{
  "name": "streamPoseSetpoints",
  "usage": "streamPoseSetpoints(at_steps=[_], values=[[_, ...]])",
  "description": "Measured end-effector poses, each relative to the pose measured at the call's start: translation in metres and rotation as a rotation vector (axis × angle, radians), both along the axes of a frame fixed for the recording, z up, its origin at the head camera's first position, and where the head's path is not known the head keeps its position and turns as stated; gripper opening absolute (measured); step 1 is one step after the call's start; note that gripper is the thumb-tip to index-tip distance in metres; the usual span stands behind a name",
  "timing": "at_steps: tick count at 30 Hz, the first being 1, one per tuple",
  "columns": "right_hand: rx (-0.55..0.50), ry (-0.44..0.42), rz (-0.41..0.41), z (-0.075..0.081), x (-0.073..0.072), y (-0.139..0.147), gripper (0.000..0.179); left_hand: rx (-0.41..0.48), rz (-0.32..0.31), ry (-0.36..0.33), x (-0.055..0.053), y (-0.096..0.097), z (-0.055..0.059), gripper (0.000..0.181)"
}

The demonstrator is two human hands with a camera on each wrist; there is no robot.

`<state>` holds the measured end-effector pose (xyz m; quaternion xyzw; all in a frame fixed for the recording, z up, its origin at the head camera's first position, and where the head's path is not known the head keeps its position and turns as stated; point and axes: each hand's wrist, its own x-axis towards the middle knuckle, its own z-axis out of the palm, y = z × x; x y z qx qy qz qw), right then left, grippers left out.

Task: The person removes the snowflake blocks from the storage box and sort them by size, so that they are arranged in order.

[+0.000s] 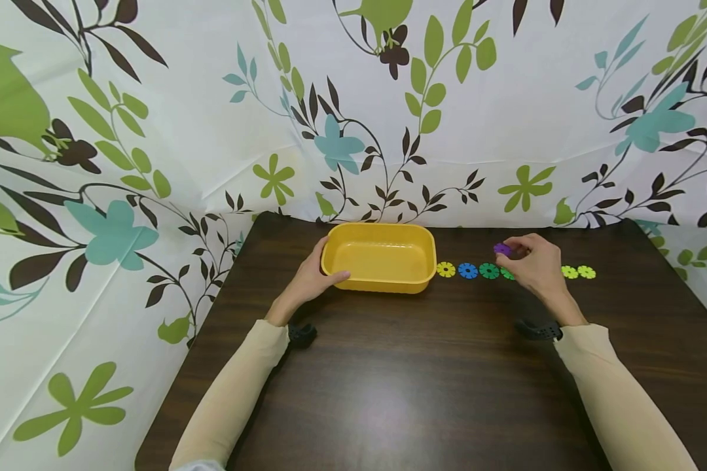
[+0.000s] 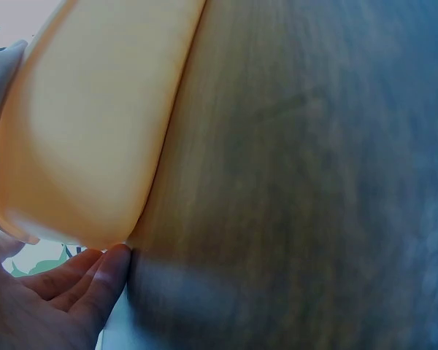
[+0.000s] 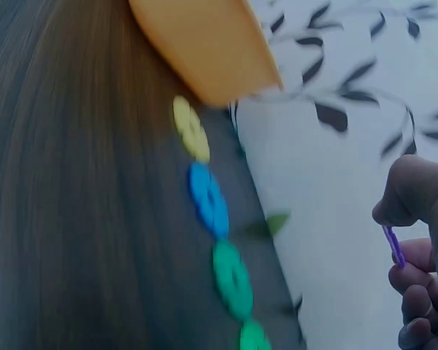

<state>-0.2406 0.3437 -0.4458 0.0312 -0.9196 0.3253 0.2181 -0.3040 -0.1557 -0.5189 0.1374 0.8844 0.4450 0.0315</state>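
Observation:
My left hand [image 1: 311, 278] grips the left end of a yellow plastic tub [image 1: 377, 286], thumb over its near rim and fingers round the side. No pieces show inside the tub. Between thumb and fingertips, my right hand [image 1: 536, 261] pinches a purple flower-shaped disc [image 1: 503, 249], seen edge-on in the right wrist view. Below that hand a row of similar notched discs lies on the table: a yellow disc [image 1: 446, 269] beside the tub, a blue disc [image 1: 468, 270], then a green disc [image 1: 489, 270]. Part of the row is hidden behind the right hand.
Lime discs [image 1: 586, 272] continue the row on the right. The dark wooden table [image 1: 383, 366] ends at the back against a white cloth [image 1: 477, 183] printed with leaves and birds. Each wrist wears a black strap [image 1: 539, 330].

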Motion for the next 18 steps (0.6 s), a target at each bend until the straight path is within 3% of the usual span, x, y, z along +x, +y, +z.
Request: streamPoseSetpoints(at_steps=[4, 9, 13, 18], values=[[0.004, -0.013, -0.070, -0.007, 0.007, 0.028, 0.034, 0.009, -0.025, 0.002, 0.014, 0.006, 0.019, 0.121], [0.007, -0.041, -0.148, -0.014, 0.014, 0.063, 0.035, -0.026, -0.009, 0.002, 0.020, 0.008, 0.026, 0.120], [0.024, -0.042, -0.196, -0.018, 0.017, 0.089, 0.036, 0.002, -0.007, -0.017, 0.028, 0.012, 0.037, 0.118], [0.057, -0.061, -0.245, -0.022, 0.019, 0.120, 0.037, -0.002, -0.012, -0.016, 0.026, 0.010, 0.034, 0.119]])
